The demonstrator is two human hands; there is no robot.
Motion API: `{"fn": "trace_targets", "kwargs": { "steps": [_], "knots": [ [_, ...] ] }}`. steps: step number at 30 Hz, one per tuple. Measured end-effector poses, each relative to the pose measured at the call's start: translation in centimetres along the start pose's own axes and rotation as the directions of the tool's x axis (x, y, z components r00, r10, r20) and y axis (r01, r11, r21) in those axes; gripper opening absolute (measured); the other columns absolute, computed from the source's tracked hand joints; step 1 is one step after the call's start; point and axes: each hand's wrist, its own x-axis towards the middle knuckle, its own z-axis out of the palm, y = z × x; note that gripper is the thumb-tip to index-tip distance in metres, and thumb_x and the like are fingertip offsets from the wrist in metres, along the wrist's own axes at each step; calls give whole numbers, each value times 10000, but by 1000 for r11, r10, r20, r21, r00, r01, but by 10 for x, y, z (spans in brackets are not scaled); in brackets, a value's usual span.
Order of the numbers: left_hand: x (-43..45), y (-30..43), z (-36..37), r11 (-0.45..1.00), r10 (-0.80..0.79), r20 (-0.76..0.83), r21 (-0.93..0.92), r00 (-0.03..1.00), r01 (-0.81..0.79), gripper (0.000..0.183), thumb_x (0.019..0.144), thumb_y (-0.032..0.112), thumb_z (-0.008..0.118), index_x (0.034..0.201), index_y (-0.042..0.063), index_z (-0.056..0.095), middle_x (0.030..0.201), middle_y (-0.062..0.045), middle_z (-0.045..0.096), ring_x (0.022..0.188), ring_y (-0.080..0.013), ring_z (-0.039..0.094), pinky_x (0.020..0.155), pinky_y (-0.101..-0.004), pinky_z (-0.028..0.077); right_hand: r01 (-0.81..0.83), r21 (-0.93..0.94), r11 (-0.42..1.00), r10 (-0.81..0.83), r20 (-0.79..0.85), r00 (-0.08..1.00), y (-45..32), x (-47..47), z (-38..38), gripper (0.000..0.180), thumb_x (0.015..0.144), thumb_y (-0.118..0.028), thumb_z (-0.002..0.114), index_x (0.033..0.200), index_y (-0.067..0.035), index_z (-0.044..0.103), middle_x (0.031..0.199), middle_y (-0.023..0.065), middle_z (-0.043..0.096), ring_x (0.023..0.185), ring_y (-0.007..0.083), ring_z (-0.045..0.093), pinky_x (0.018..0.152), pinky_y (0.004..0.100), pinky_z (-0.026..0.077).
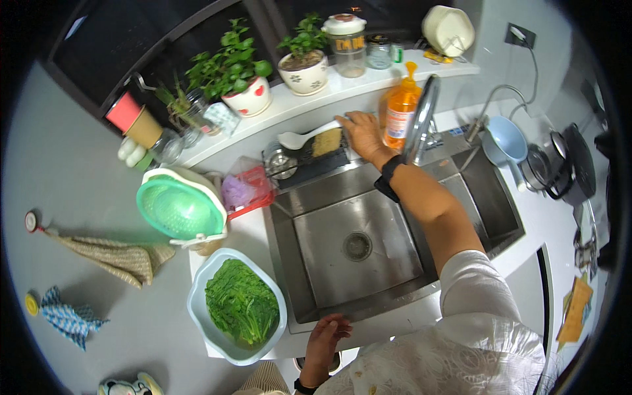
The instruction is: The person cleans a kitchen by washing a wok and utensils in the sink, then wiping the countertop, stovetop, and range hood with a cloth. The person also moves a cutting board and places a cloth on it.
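My right hand (363,133) reaches over the back of the steel sink (355,286), its fingers on the handle end of a white spoon (296,140). The spoon lies above a black rack (296,174) that holds a tan sponge (327,142) and a small round metal item (282,164). An orange soap bottle (399,118) with a pump stands just right of this hand. My left hand (330,333) hovers at the sink's front edge, fingers loosely bent and nothing in them. To its left, a pale blue basin (196,301) holds leafy greens (242,301).
A curved faucet (424,113) rises behind my right forearm. Green and white colanders (180,207) stand beside a red basket (254,190) at left. Potted plants (303,69) line the sill. A blue pan (503,140) and dark pots (577,163) sit at right.
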Motion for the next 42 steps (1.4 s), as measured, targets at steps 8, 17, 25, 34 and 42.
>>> {"fn": "trace_targets", "kwargs": {
  "steps": [8, 17, 25, 34, 42],
  "knots": [
    [28, 3, 11, 996, -6, 196, 94, 981, -12, 294, 884, 207, 574, 1102, 10, 548, 924, -131, 636, 823, -249, 625, 719, -363, 505, 55, 255, 965, -136, 313, 940, -52, -101, -135, 400, 719, -36, 558, 1117, -67, 591, 1030, 128, 580, 974, 289, 558, 805, 423, 466],
    [29, -19, 89, 945, -207, 374, 315, 904, 86, 206, 913, 190, 510, 1023, 19, 541, 818, -73, 580, 727, -187, 552, 671, -304, 459, -320, 245, 915, 301, 112, 947, -77, -267, -422, 314, 800, -77, 591, 1115, -77, 578, 827, 91, 581, 762, 273, 572, 686, 366, 481],
    [-27, -101, 165, 819, -332, 608, 565, 721, -99, 204, 942, 181, 466, 1025, 21, 560, 891, -72, 589, 751, -170, 539, 709, -319, 450, -366, -33, 930, 359, -140, 923, -98, -390, -613, 326, 762, -24, 592, 1079, -97, 611, 739, 56, 569, 652, 242, 565, 584, 346, 460],
    [-173, -312, 259, 768, -472, 661, 634, 583, -96, 204, 925, 149, 472, 1073, 12, 502, 889, -99, 602, 770, -195, 594, 681, -308, 484, -480, -494, 725, 342, -347, 873, -185, -580, -887, 385, 629, 46, 617, 1000, -53, 651, 676, 51, 602, 554, 194, 555, 509, 290, 436],
    [-263, -425, 364, 608, -703, 657, 754, 271, -250, 189, 913, 129, 485, 1054, 6, 514, 873, -112, 604, 763, -191, 593, 680, -303, 480, -546, -792, 273, 298, -470, 831, -260, -679, -1108, 428, 632, 138, 517, 1013, -27, 620, 697, 71, 582, 578, 185, 565, 520, 263, 451]
  ]
}}
